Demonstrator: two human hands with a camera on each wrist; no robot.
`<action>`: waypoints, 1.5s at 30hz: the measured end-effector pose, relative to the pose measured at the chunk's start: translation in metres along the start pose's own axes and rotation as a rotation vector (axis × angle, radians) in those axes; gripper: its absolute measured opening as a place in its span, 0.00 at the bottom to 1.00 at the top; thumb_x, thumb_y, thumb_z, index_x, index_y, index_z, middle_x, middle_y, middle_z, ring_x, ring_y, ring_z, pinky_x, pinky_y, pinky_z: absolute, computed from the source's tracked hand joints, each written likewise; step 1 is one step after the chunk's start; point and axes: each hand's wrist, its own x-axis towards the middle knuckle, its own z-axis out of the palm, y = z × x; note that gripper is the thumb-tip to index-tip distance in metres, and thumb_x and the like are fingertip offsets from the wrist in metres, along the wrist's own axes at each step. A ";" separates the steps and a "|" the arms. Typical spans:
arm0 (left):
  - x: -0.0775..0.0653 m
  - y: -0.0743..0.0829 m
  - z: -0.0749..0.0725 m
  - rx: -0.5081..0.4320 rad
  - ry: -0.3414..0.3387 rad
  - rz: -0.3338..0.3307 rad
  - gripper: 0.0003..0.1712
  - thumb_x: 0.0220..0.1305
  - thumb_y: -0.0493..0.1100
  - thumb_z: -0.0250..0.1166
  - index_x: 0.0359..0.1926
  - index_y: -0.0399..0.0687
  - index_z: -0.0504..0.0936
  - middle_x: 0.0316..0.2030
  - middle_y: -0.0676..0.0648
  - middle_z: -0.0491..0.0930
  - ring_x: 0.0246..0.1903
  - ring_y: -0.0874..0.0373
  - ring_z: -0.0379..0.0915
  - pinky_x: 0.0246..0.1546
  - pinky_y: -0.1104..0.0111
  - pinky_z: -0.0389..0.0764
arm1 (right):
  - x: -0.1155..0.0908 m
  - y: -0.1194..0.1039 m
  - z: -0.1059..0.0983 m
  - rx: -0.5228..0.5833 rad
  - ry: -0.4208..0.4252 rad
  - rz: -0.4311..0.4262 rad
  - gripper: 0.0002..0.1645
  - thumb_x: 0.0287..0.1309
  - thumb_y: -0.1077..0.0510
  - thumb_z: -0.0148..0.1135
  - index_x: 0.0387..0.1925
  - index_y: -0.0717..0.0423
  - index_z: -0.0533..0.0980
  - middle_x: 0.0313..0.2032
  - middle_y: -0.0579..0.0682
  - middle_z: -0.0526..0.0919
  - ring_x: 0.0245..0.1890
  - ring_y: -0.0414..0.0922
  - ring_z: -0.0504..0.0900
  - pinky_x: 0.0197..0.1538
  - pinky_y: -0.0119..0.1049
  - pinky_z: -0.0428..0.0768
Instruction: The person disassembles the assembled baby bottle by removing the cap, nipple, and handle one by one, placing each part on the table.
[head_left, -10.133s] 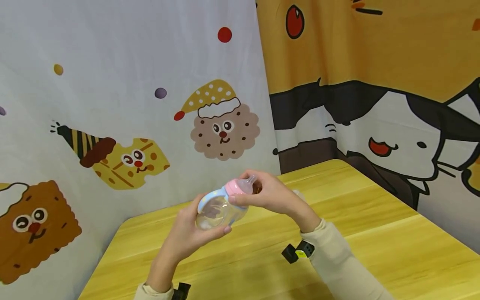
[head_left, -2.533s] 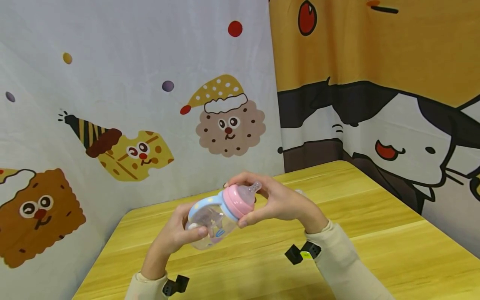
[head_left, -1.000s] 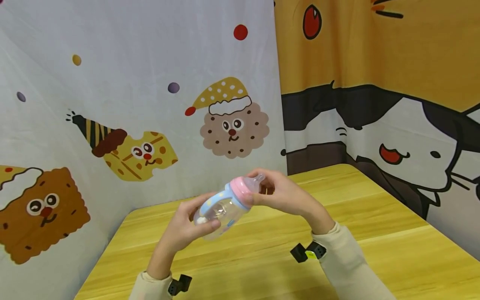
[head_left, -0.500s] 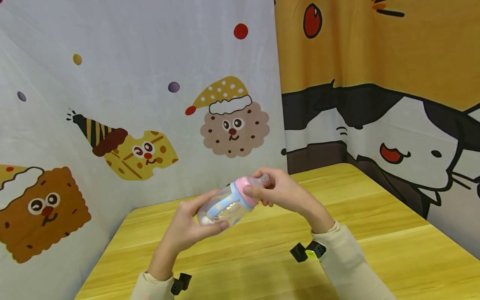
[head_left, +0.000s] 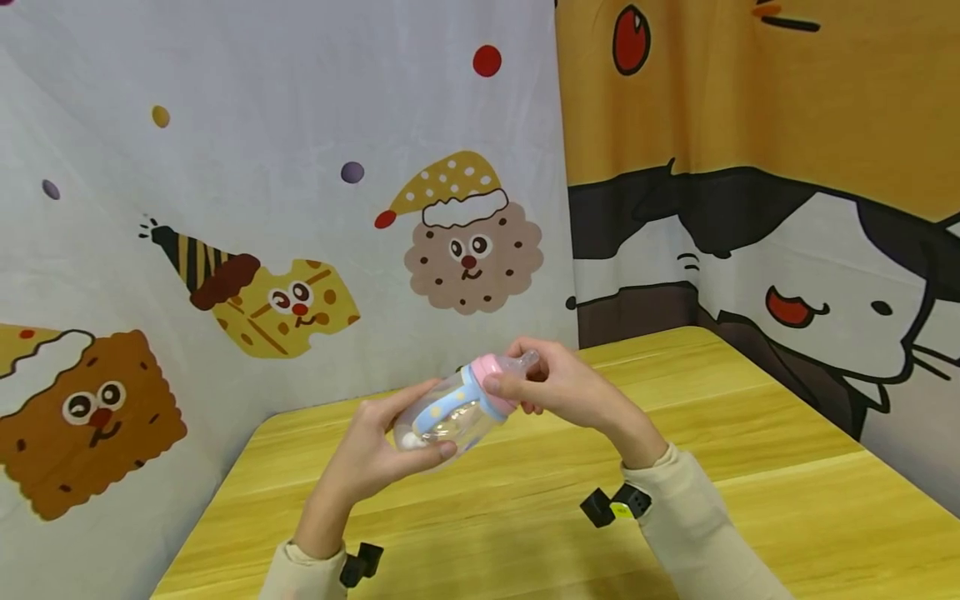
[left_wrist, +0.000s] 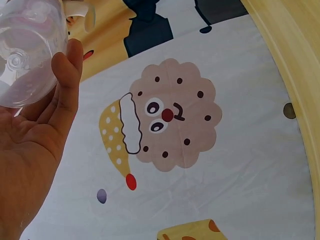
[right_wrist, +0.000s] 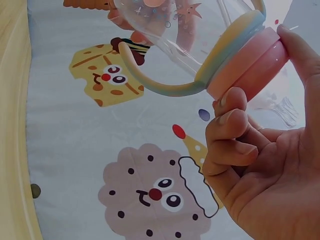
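A clear baby bottle [head_left: 457, 417] is held tilted above the table, its nipple end up and to the right. My left hand [head_left: 375, 450] grips the bottle's body near the base, thumb in front. My right hand [head_left: 562, 387] pinches the pink collar [head_left: 491, 372] between thumb and fingers, close to the clear nipple [head_left: 527, 360]. A blue handle [head_left: 442, 408] with yellow dots faces the head camera. The right wrist view shows the pink collar [right_wrist: 255, 65] seated on the neck ring. In the left wrist view the bottle's base [left_wrist: 20, 60] sits against my fingers.
Below lies a wood-grain table [head_left: 480, 533]. White cloth with cartoon prints [head_left: 315, 208] hangs behind it, and an orange and black cartoon cloth [head_left: 750, 233] runs along the right side.
Since ten seconds ago the bottle has turned repeatedly, its handle shifting from the upper side to face the camera. Over the last half second hands and bottle stay almost still.
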 end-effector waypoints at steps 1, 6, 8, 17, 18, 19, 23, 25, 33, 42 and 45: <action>0.000 0.000 0.000 -0.004 -0.005 -0.001 0.37 0.56 0.41 0.82 0.67 0.51 0.82 0.46 0.47 0.90 0.36 0.59 0.84 0.35 0.64 0.87 | 0.000 0.000 0.000 0.005 -0.003 -0.001 0.24 0.69 0.41 0.67 0.45 0.58 0.74 0.27 0.51 0.80 0.26 0.49 0.76 0.30 0.35 0.77; 0.000 -0.002 -0.001 -0.019 -0.021 0.001 0.36 0.57 0.41 0.82 0.67 0.51 0.82 0.44 0.48 0.90 0.33 0.59 0.84 0.32 0.63 0.87 | 0.000 0.001 0.000 0.026 -0.021 -0.004 0.24 0.70 0.42 0.68 0.45 0.58 0.74 0.27 0.51 0.80 0.27 0.48 0.75 0.31 0.34 0.76; 0.000 -0.002 -0.001 -0.020 -0.024 0.000 0.36 0.57 0.41 0.82 0.67 0.50 0.83 0.43 0.48 0.90 0.33 0.59 0.84 0.32 0.63 0.87 | -0.001 0.001 0.000 0.030 -0.028 -0.005 0.23 0.70 0.43 0.69 0.45 0.58 0.74 0.27 0.51 0.79 0.27 0.48 0.75 0.31 0.34 0.76; -0.001 -0.004 -0.004 -0.080 -0.054 0.009 0.33 0.59 0.39 0.80 0.66 0.49 0.83 0.43 0.47 0.90 0.33 0.58 0.84 0.31 0.62 0.87 | -0.001 0.000 0.001 0.027 -0.053 -0.010 0.22 0.69 0.43 0.69 0.44 0.57 0.74 0.27 0.52 0.78 0.27 0.54 0.75 0.31 0.35 0.75; -0.001 -0.004 -0.004 -0.084 -0.056 0.012 0.33 0.59 0.39 0.79 0.66 0.49 0.83 0.43 0.47 0.90 0.33 0.58 0.84 0.31 0.62 0.87 | 0.000 0.000 0.001 0.028 -0.055 -0.011 0.22 0.69 0.43 0.69 0.44 0.57 0.74 0.27 0.53 0.78 0.27 0.54 0.76 0.31 0.35 0.75; -0.001 -0.004 -0.004 -0.089 -0.059 0.016 0.33 0.59 0.39 0.79 0.66 0.49 0.83 0.43 0.46 0.90 0.33 0.58 0.85 0.31 0.62 0.87 | 0.000 0.000 0.001 0.027 -0.057 -0.011 0.22 0.69 0.43 0.69 0.44 0.57 0.74 0.28 0.53 0.78 0.27 0.53 0.76 0.31 0.35 0.75; 0.000 -0.004 -0.004 -0.098 -0.065 0.035 0.33 0.59 0.38 0.79 0.67 0.48 0.82 0.45 0.46 0.90 0.34 0.58 0.85 0.32 0.62 0.88 | 0.000 0.000 0.000 0.028 -0.064 -0.008 0.22 0.69 0.43 0.70 0.44 0.57 0.74 0.28 0.53 0.79 0.27 0.49 0.76 0.31 0.35 0.76; 0.001 -0.004 -0.004 -0.103 -0.067 0.041 0.33 0.59 0.38 0.79 0.67 0.48 0.82 0.45 0.46 0.90 0.35 0.58 0.85 0.33 0.62 0.88 | 0.000 -0.001 0.000 0.030 -0.068 -0.005 0.22 0.69 0.43 0.70 0.44 0.57 0.74 0.29 0.53 0.79 0.26 0.48 0.76 0.31 0.35 0.76; 0.001 -0.004 -0.005 -0.125 -0.078 0.047 0.32 0.60 0.37 0.78 0.67 0.47 0.82 0.45 0.44 0.90 0.35 0.57 0.86 0.33 0.62 0.88 | -0.001 -0.002 -0.001 0.034 -0.079 -0.008 0.24 0.68 0.41 0.70 0.44 0.57 0.74 0.28 0.52 0.78 0.26 0.47 0.76 0.31 0.35 0.75; 0.001 -0.005 -0.006 -0.132 -0.087 0.037 0.32 0.62 0.37 0.77 0.68 0.48 0.82 0.46 0.46 0.90 0.36 0.57 0.86 0.34 0.61 0.89 | 0.000 -0.001 -0.002 0.029 -0.093 -0.017 0.24 0.66 0.41 0.71 0.44 0.56 0.74 0.30 0.52 0.80 0.28 0.51 0.77 0.33 0.36 0.76; 0.000 -0.005 -0.006 -0.137 -0.091 0.036 0.32 0.62 0.37 0.76 0.67 0.47 0.82 0.46 0.45 0.90 0.37 0.57 0.86 0.34 0.61 0.89 | -0.001 -0.001 -0.002 0.024 -0.100 -0.021 0.24 0.67 0.41 0.71 0.45 0.56 0.74 0.31 0.52 0.80 0.29 0.50 0.78 0.33 0.36 0.77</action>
